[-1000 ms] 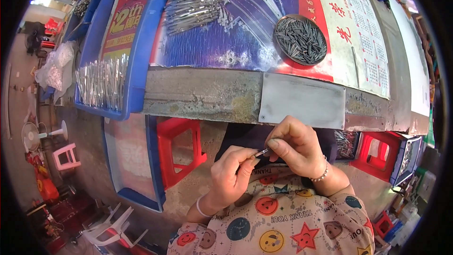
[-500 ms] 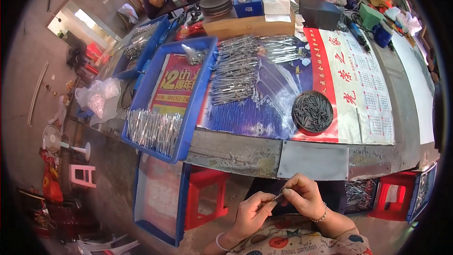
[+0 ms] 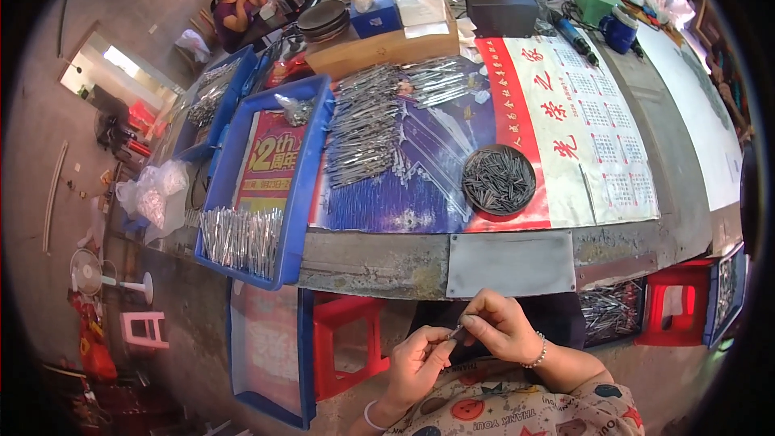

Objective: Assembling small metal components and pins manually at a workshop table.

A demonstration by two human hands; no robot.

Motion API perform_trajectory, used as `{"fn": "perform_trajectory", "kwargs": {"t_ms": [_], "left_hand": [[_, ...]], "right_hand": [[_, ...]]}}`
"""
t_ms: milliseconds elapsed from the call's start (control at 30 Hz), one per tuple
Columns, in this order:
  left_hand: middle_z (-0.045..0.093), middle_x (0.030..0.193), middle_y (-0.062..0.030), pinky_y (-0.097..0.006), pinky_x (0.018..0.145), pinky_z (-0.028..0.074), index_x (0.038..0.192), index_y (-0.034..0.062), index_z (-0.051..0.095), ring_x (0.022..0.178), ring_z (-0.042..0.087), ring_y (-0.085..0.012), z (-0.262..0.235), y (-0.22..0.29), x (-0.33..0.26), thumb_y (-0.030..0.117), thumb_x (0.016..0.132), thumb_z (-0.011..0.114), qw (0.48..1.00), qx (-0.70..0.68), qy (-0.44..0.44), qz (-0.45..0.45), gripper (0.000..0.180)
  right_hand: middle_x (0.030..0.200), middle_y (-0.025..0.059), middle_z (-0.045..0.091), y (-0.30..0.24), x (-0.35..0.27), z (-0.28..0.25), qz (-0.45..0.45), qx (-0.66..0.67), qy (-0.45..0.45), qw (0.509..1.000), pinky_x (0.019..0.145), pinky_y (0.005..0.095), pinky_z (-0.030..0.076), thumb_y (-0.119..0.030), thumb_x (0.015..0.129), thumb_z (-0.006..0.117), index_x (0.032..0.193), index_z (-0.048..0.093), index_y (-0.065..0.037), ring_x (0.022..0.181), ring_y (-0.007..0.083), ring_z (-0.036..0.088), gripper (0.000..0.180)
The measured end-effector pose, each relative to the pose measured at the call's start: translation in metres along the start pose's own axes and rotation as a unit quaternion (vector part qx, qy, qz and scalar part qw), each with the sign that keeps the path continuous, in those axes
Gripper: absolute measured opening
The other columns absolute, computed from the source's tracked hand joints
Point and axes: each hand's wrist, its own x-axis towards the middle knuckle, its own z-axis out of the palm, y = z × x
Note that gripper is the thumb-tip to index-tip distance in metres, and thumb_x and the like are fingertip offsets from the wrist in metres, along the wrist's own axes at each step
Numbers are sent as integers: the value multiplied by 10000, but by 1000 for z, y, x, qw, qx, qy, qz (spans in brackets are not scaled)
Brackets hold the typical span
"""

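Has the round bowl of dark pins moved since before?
No. The round bowl still sits just beyond the grey plate, partly over the red stripe; only the view shifted.

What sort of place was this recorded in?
Probably a small metal-parts workshop: the long grey worktable carries a blue rectangular plastic tray of slim silvery metal pieces and a round shallow dish of short dark metal rods.
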Motion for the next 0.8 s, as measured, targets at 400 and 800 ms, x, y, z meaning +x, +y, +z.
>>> {"fn": "perform_trajectory", "kwargs": {"t_ms": [400, 800], "left_hand": [[571, 764, -33, -197, 514, 415, 990, -21, 575, 585, 508, -61, -2, 1, 6, 56, 925, 577, 973, -155, -74, -151, 101], [538, 739, -48, -194, 384, 345, 1188, -35, 480, 432, 444, -79, -9, -32, 27, 189, 967, 543, 694, -580, -238, -355, 321]], "right_hand": [[732, 4, 579, -5, -3, -3, 62, 78, 19, 995, 544, 208, 459, -113, 940, 574, 882, 530, -10, 617, 42, 539, 126], [760, 14, 574, 11, 9, -15, 96, 162, -12, 982, 572, 186, 452, -135, 966, 548, 902, 506, -15, 629, 53, 554, 142]]}}
